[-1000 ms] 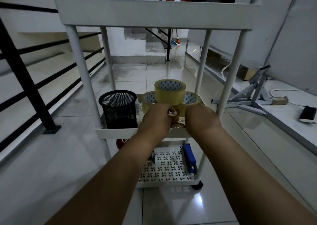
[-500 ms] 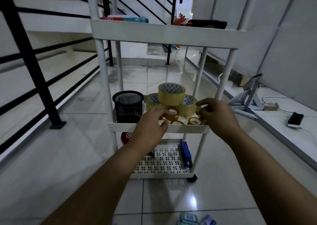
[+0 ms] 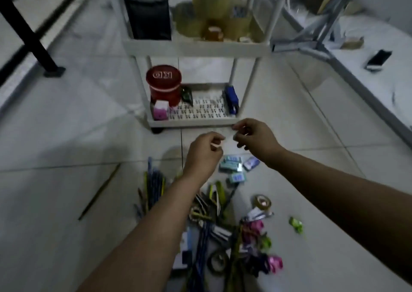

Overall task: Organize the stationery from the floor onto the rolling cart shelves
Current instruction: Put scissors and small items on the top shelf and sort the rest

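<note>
- My left hand (image 3: 204, 150) and right hand (image 3: 254, 139) hung empty, fingers loosely curled, above the small teal boxes (image 3: 230, 163).
- Best taken several together.

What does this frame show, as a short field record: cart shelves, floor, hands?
middle shelf: black mesh cup, tape rolls
bottom shelf: red tub, pink box, blue stapler
floor: pens, small teal boxes, tape roll, clips
left hand: loosely curled, above the pile
right hand: loosely curled, no grip visible
</note>
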